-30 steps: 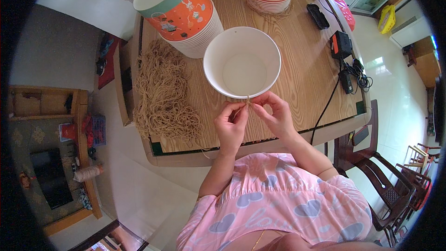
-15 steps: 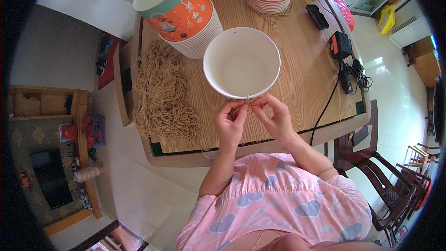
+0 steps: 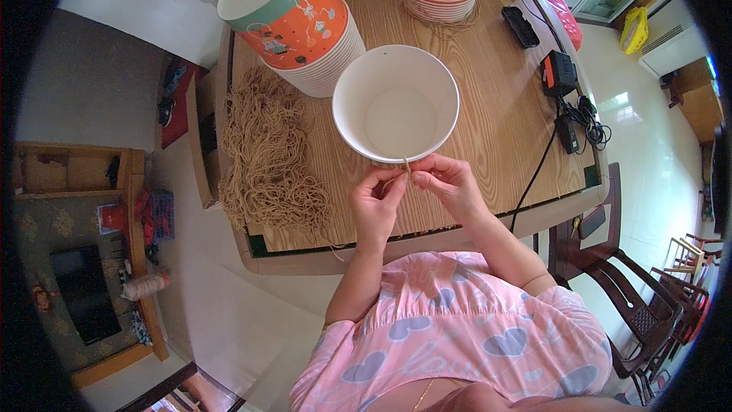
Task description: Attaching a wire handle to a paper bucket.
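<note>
Your left hand point(image 3: 373, 202) and right hand point(image 3: 451, 189) are pinching the string point(image 3: 407, 162) at thumb and fingertips, neither one nearer, its short end pointing away from you at the white bucket's point(image 3: 398, 111) near rim, just beyond your hands.

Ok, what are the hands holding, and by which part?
Left hand and right hand pinch string at the near side of the tub; exact part can't be told.

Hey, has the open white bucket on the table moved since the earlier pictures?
No, the white bucket shows no clear shift against the orange-banded stack.
</note>
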{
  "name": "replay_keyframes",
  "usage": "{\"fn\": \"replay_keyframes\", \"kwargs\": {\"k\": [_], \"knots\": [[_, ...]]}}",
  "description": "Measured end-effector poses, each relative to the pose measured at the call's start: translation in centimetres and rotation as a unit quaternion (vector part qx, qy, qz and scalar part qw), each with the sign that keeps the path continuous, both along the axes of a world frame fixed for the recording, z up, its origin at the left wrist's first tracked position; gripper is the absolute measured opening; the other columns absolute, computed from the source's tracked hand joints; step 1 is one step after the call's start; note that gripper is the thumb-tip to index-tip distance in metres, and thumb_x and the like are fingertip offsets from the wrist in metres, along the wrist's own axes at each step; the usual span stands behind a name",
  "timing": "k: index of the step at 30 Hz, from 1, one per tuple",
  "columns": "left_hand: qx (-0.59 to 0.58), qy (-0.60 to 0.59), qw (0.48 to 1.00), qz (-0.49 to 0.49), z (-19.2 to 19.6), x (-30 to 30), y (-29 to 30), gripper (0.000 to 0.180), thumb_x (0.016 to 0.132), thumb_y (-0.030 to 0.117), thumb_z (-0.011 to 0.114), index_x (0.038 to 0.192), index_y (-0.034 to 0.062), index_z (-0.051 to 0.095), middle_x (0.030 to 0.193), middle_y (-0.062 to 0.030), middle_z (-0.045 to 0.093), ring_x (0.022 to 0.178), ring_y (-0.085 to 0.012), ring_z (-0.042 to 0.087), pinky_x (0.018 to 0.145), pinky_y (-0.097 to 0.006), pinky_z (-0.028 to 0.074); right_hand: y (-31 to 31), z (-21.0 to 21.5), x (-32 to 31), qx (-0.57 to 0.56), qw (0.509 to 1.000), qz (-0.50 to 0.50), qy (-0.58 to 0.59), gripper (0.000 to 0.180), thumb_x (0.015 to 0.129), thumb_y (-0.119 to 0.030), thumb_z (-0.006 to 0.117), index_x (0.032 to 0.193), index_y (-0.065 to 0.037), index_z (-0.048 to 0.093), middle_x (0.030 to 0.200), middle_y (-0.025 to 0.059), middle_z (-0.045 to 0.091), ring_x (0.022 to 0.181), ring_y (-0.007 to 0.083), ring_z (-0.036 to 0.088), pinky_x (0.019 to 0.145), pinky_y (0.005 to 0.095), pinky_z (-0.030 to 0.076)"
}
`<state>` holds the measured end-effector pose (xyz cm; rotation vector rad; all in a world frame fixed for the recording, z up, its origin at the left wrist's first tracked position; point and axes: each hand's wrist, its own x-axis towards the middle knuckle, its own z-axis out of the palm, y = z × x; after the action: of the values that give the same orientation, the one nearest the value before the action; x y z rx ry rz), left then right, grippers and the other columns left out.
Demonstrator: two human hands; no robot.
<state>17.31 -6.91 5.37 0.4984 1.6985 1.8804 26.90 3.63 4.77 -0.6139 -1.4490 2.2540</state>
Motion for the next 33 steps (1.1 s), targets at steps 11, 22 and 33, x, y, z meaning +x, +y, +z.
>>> {"fn": "replay_keyframes", "kwargs": {"k": [11, 22, 33], "knots": [[-0.05, 0.061, 0.997, 0.005, 0.9, 0.0, 0.0, 0.006, 0.078, 0.0, 0.066, 0.078, -0.0002, 0.06, 0.073, 0.0041, 0.057, 0.064, -0.0005, 0.051, 0.056, -0.015, 0.04, -0.3, 0.5, -0.3, 0.24, 0.967, -0.07, -0.043, 0.011, 0.082, -0.001, 0.059, 0.093, 0.003, 0.061, 0.084, 0.0031, 0.062, 0.079, 0.0085, 0.056, 0.073, 0.0232, 0.045], [0.013, 0.032, 0.999, 0.016, 1.1, 0.0, -0.3, 0.008, 0.081, 0.002, 0.065, 0.079, 0.0013, 0.057, 0.07, 0.0047, 0.055, 0.061, -0.0003, 0.047, 0.054, -0.015, 0.038, -0.5, -0.7, -0.8, 0.234, 0.965, -0.101, -0.057, 0.011, 0.079, 0.001, 0.062, 0.089, 0.001, 0.062, 0.079, 0.0043, 0.063, 0.071, 0.0095, 0.055, 0.066, 0.0241, 0.045], [-0.023, 0.068, 0.997, 0.01, 0.5, -0.1, 0.1, 0.013, 0.081, 0.001, 0.064, 0.094, -0.0008, 0.066, 0.082, 0.0001, 0.062, 0.07, -0.0037, 0.053, 0.061, -0.017, 0.042, -0.8, -0.9, -0.5, 0.223, 0.969, -0.092, -0.056, 0.01, 0.08, -0.002, 0.063, 0.089, 0.001, 0.062, 0.078, 0.0041, 0.063, 0.071, 0.0089, 0.054, 0.065, 0.0242, 0.045]]}}
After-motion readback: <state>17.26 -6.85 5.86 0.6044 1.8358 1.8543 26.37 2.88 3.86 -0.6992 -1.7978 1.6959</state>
